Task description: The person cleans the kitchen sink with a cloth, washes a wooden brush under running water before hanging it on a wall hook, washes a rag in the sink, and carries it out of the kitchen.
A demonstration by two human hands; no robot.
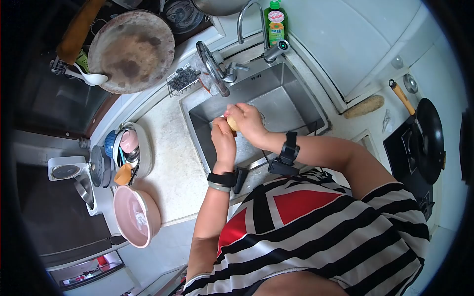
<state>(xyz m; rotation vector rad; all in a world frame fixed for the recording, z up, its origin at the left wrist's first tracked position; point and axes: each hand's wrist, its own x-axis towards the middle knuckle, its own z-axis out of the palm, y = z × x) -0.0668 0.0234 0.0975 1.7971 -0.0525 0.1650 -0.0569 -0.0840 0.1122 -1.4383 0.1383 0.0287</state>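
Note:
Over the steel sink, both of my hands are closed round a small, rounded, pale yellow thing that looks like a peeled potato. My left hand grips it from the left and below. From the right and above, my right hand presses its fingers over it. Most of its surface is hidden by my fingers. The curved chrome faucet ends just above my hands, and no water stream is discernible.
A wire rack with a dark scourer and a green detergent bottle stand behind the sink. Leftward are a dish basin and a pink bucket. A loofah-like scrubber and black wok lie rightward.

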